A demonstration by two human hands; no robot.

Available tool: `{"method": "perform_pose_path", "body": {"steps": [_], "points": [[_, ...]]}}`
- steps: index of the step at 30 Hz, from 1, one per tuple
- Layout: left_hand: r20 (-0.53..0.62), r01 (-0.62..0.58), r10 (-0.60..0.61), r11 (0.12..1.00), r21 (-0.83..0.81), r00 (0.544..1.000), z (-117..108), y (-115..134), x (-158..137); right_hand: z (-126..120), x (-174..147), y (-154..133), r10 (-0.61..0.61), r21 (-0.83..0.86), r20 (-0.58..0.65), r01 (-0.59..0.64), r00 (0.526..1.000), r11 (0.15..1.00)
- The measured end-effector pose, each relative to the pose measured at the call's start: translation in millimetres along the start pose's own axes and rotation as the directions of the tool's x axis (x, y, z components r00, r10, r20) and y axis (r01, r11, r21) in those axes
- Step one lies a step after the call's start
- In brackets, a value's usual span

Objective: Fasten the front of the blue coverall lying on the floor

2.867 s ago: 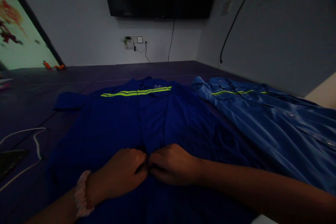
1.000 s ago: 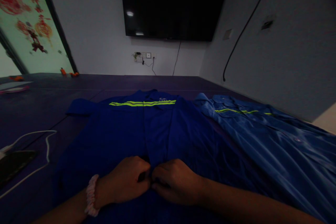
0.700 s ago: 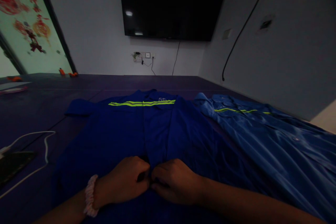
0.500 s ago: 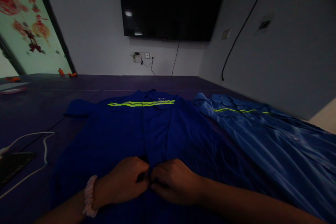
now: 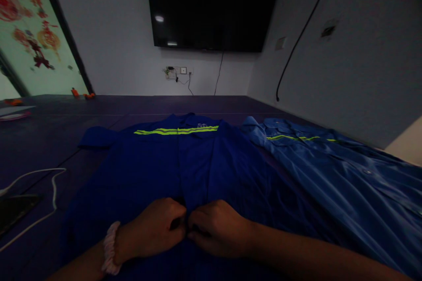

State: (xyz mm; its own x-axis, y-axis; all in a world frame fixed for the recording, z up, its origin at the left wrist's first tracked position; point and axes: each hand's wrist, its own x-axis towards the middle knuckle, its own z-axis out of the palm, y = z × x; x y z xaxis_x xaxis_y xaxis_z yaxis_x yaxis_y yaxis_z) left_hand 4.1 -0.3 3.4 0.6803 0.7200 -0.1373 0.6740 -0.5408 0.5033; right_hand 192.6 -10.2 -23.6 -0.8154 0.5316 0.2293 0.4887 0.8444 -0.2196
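A dark blue work shirt (image 5: 154,162) with a yellow-green reflective stripe lies flat on the dark surface, collar away from me. My left hand (image 5: 154,228), a pink scrunchie on its wrist, and my right hand (image 5: 217,228) meet at the shirt's front placket near the lower hem. Both pinch the fabric edges there, fingers curled and knuckles touching. What sits between the fingertips is hidden. A lighter blue shirt (image 5: 329,171) lies spread to the right, overlapping the dark one's side.
A dark phone (image 5: 15,210) with a white cable (image 5: 39,184) lies at the left. A black screen (image 5: 214,4) hangs on the far wall above a socket (image 5: 174,71). A wall runs close along the right side.
Both hands have stayed pinched together at the placket. The view tilted upward after the oldest frame, then drifted slightly; the shirts have not moved.
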Motion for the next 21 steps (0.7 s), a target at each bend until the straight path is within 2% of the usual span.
{"method": "perform_pose_path", "body": {"steps": [21], "points": [[0.020, -0.003, 0.002, 0.998, 0.066, 1.000, -2.5, 4.0, -2.0, -1.4, -0.4, -1.7, -0.004, -0.004, 0.005, 0.004, 1.000, 1.000]]}}
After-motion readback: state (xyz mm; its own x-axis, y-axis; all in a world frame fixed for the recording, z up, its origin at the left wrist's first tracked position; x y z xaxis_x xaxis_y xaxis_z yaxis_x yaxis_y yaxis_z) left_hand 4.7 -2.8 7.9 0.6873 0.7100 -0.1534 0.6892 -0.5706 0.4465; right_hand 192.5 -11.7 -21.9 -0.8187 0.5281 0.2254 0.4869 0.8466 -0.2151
